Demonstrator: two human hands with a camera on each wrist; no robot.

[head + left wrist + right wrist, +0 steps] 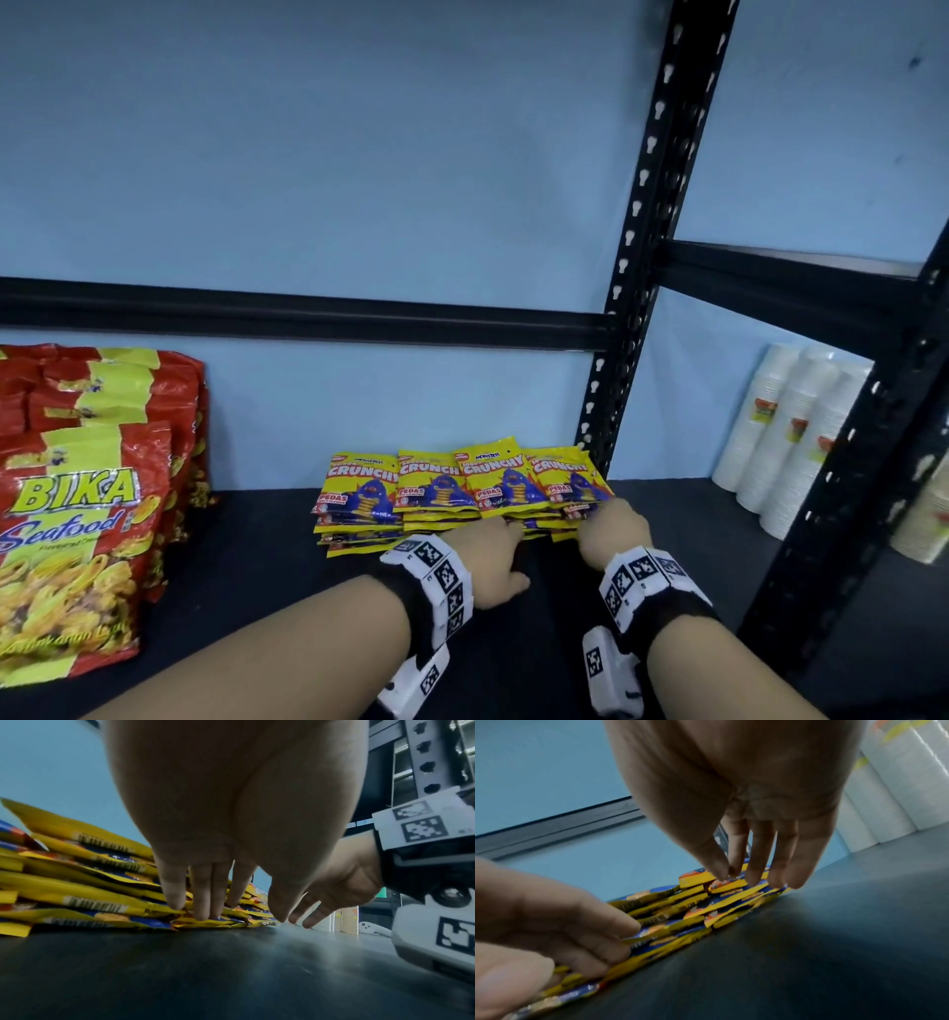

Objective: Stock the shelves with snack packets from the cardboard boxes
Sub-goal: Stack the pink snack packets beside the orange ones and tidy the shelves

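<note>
Left hand [490, 557] and right hand [613, 534], fingers extended and holding nothing, press the near edges of the yellow snack packets [457, 488] stacked far-right on the shelf [257, 565], apparently to square the stacks

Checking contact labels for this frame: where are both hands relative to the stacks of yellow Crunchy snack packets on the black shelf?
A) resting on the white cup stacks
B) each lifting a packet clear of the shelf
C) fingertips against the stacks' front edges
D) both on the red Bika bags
C: the left hand and right hand have straight fingers touching the near edges of the yellow Crunchy snack packets, which lie stacked on the black shelf.
</note>
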